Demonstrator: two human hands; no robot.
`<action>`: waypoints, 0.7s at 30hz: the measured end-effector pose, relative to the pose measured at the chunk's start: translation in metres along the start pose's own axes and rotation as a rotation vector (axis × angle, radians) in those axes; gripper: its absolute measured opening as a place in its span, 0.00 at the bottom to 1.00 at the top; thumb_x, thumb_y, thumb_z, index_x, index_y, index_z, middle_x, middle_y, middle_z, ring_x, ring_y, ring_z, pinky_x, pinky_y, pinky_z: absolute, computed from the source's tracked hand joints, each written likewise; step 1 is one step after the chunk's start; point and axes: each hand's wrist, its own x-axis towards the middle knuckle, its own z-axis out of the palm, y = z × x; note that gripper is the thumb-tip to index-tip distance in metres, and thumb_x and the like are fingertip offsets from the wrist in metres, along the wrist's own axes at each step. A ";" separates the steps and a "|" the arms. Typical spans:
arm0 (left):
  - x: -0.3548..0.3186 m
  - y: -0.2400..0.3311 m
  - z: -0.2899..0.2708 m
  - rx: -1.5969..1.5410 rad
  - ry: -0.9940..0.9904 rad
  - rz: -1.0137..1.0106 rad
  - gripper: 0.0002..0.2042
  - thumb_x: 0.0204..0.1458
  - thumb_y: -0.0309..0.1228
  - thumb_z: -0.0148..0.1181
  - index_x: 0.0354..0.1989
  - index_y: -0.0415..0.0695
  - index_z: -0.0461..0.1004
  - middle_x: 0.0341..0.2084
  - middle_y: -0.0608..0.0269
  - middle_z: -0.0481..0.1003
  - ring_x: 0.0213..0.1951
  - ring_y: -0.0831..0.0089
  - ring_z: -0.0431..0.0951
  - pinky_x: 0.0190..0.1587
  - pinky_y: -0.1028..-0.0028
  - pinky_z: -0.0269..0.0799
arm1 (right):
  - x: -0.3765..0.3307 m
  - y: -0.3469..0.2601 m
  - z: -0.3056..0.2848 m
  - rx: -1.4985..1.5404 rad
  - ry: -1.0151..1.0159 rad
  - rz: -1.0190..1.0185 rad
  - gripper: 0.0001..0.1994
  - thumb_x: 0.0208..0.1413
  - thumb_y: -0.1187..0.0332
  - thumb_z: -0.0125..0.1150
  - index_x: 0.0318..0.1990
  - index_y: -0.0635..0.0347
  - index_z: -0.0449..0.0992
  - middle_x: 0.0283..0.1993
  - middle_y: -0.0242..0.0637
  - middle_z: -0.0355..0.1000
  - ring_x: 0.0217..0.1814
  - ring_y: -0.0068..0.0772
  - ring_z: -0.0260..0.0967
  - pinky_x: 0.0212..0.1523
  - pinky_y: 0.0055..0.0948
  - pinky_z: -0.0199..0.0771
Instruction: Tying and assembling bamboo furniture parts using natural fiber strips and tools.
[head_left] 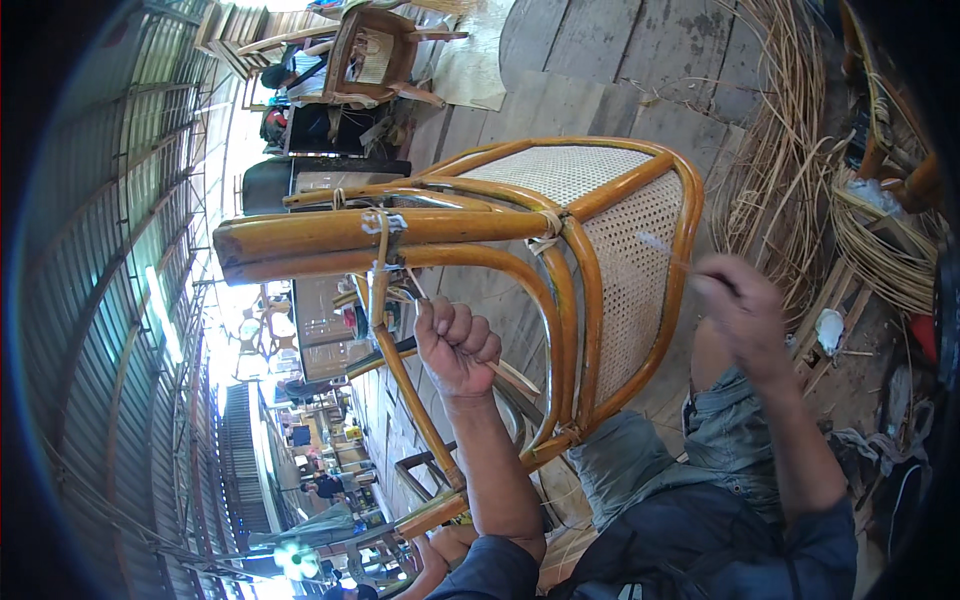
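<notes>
Head view: our left hand (pixel 457 347) fists a cane strip (pixel 512 374) just under the chair (pixel 560 250) arm, while our blurred right hand (pixel 738 315) pinches something unclear beside the woven back (pixel 635 265).

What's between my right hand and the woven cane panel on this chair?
Nothing visible. The right hand is raised, blurred, just beside the woven cane panel, with only open air and a thin pale strand running from its fingers toward the panel.

Loose cane bundles (pixel 790 150) lie on the plank floor (pixel 600 50); another wooden chair (pixel 375 55) stands beyond; corrugated wall (pixel 110 250) at left.
</notes>
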 end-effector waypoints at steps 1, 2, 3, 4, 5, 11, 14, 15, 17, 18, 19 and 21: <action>-0.001 0.002 0.001 0.013 0.012 -0.013 0.18 0.61 0.45 0.40 0.20 0.51 0.57 0.11 0.76 0.48 0.12 0.82 0.45 0.13 0.80 0.41 | 0.015 -0.017 0.024 0.100 -0.086 0.022 0.06 0.52 0.72 0.56 0.35 0.67 0.74 0.30 0.37 0.70 0.31 0.25 0.67 0.34 0.25 0.68; 0.000 0.001 0.002 0.012 0.008 -0.011 0.18 0.61 0.45 0.40 0.20 0.51 0.57 0.11 0.76 0.48 0.12 0.82 0.45 0.13 0.80 0.41 | 0.030 -0.026 0.048 0.075 -0.096 -0.118 0.07 0.53 0.71 0.57 0.35 0.66 0.74 0.30 0.40 0.71 0.30 0.30 0.68 0.33 0.27 0.69; 0.002 0.000 0.001 0.004 -0.004 -0.019 0.18 0.61 0.45 0.41 0.20 0.51 0.57 0.11 0.76 0.48 0.12 0.82 0.45 0.13 0.80 0.41 | 0.043 -0.033 0.073 0.100 -0.087 -0.209 0.06 0.53 0.71 0.57 0.35 0.66 0.73 0.29 0.39 0.70 0.28 0.27 0.67 0.32 0.25 0.68; 0.004 -0.001 0.001 -0.008 -0.018 -0.028 0.18 0.61 0.45 0.41 0.20 0.51 0.57 0.11 0.76 0.48 0.12 0.82 0.45 0.13 0.80 0.41 | 0.054 -0.040 0.093 0.120 -0.076 -0.300 0.06 0.54 0.71 0.57 0.35 0.66 0.72 0.28 0.38 0.70 0.27 0.25 0.66 0.31 0.24 0.68; 0.005 -0.003 0.003 -0.005 0.003 -0.035 0.18 0.60 0.45 0.42 0.20 0.51 0.56 0.10 0.76 0.47 0.12 0.82 0.45 0.12 0.80 0.42 | 0.063 -0.049 0.106 0.135 -0.068 -0.320 0.06 0.53 0.71 0.57 0.35 0.65 0.72 0.28 0.38 0.70 0.27 0.27 0.67 0.31 0.25 0.69; 0.002 -0.004 0.004 0.049 0.081 -0.024 0.19 0.60 0.46 0.43 0.19 0.51 0.56 0.10 0.76 0.48 0.12 0.82 0.45 0.12 0.80 0.41 | 0.072 -0.064 0.147 0.069 -0.060 -0.392 0.05 0.51 0.73 0.59 0.33 0.65 0.71 0.27 0.41 0.70 0.27 0.36 0.70 0.31 0.31 0.70; -0.003 -0.003 0.003 0.021 0.080 -0.013 0.19 0.60 0.45 0.43 0.19 0.51 0.56 0.10 0.76 0.48 0.12 0.82 0.45 0.12 0.80 0.41 | 0.065 -0.068 0.153 -0.032 -0.017 -0.430 0.05 0.49 0.75 0.59 0.32 0.64 0.70 0.27 0.42 0.69 0.29 0.39 0.70 0.31 0.33 0.70; -0.006 -0.002 0.002 0.014 0.078 -0.006 0.19 0.60 0.45 0.43 0.19 0.51 0.56 0.10 0.76 0.48 0.12 0.82 0.45 0.12 0.80 0.41 | 0.062 -0.070 0.156 -0.062 0.039 -0.453 0.05 0.48 0.75 0.59 0.31 0.64 0.69 0.27 0.42 0.69 0.30 0.41 0.70 0.32 0.33 0.70; 0.001 -0.010 0.004 0.007 0.043 -0.016 0.18 0.59 0.45 0.43 0.18 0.52 0.57 0.10 0.76 0.48 0.12 0.82 0.46 0.12 0.80 0.41 | 0.064 -0.070 0.154 -0.044 0.028 -0.459 0.05 0.48 0.76 0.59 0.31 0.64 0.69 0.27 0.42 0.69 0.31 0.41 0.70 0.32 0.33 0.70; 0.004 -0.015 0.006 -0.009 0.035 -0.030 0.18 0.59 0.45 0.43 0.18 0.52 0.57 0.10 0.76 0.48 0.12 0.82 0.46 0.12 0.80 0.41 | 0.065 -0.069 0.149 -0.020 0.012 -0.466 0.05 0.47 0.76 0.59 0.31 0.64 0.69 0.27 0.42 0.69 0.32 0.42 0.70 0.33 0.34 0.69; 0.007 -0.018 0.008 0.022 0.069 -0.023 0.18 0.59 0.44 0.43 0.18 0.52 0.57 0.11 0.76 0.48 0.12 0.82 0.46 0.12 0.80 0.41 | 0.061 -0.068 0.138 -0.053 0.022 -0.461 0.05 0.47 0.76 0.59 0.31 0.64 0.69 0.27 0.42 0.69 0.32 0.42 0.70 0.33 0.34 0.69; 0.013 -0.020 -0.006 0.050 -0.001 -0.036 0.16 0.57 0.44 0.45 0.19 0.52 0.59 0.11 0.76 0.48 0.13 0.82 0.45 0.12 0.80 0.41 | 0.041 -0.062 0.110 -0.130 0.030 -0.386 0.06 0.47 0.76 0.59 0.32 0.63 0.70 0.30 0.42 0.70 0.33 0.43 0.70 0.34 0.34 0.70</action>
